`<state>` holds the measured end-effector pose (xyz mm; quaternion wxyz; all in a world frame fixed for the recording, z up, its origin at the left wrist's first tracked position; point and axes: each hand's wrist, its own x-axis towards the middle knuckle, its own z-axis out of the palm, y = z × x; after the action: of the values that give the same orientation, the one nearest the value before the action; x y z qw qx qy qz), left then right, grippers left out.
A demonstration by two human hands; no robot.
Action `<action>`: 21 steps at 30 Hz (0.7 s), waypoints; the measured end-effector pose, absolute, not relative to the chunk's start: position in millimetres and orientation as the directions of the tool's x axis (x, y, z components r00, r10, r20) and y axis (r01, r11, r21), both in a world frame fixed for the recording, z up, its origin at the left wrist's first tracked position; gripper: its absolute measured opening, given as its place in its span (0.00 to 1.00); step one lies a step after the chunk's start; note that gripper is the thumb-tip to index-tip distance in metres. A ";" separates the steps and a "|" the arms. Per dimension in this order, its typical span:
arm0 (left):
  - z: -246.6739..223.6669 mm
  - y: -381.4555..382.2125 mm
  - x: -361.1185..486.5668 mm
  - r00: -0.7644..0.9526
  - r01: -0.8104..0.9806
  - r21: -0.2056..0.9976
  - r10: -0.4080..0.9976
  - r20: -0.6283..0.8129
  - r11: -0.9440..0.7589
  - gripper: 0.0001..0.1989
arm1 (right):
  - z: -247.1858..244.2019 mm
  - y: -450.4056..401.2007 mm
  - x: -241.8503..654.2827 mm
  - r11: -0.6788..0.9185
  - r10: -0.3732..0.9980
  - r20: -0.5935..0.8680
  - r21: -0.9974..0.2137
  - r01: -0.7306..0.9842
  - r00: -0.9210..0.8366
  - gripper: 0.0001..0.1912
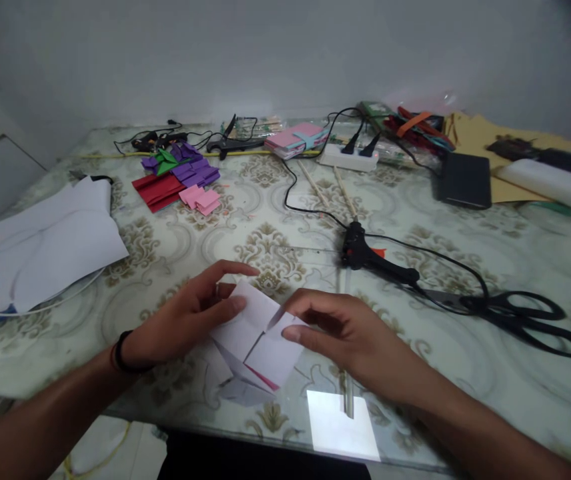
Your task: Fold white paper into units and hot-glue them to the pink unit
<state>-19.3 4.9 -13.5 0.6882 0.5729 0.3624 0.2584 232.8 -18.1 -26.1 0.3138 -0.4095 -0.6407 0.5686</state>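
Between my two hands is a folded white paper [251,320], tilted above the tabletop, with a sliver of pink or red along its lower edge. My left hand [198,310] grips its left side, thumb on top and forefinger stretched past the far edge. On the other side, my right hand [333,327] pinches the right corner between thumb and fingers. A slit or fold line runs across the paper's middle. A black glue gun [373,257] lies beyond my right hand, its nozzle near a clear stick.
Black scissors [520,313] lie right of the glue gun, whose cord reaches a white power strip [349,159]. Red folded paper [158,191], pink folded paper [200,199] and purple folded paper [196,171] sit at back left. White sheets [55,240] lie at left, a black box [464,180] at right.
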 end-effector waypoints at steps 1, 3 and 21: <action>-14.3 5.2 -19.3 0.592 0.070 0.979 0.781 -0.197 0.193 0.19 | -27.1 -17.7 232.9 0.032 0.886 -0.044 -0.987 0.155 -0.462 0.06; -15.5 5.9 -19.6 0.558 0.140 0.978 0.804 -0.206 0.153 0.19 | -28.6 -17.7 233.2 0.157 0.890 0.055 -0.969 0.190 -0.453 0.10; -20.3 9.6 -16.7 0.539 0.119 0.967 0.803 -0.254 0.227 0.10 | -22.9 -23.4 235.5 0.600 0.771 0.374 -0.698 0.391 -0.516 0.04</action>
<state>-16.7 9.6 -20.3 0.6694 0.5669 0.4065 0.2556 235.5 -23.4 -22.9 0.3443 -0.3518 -0.8255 0.2761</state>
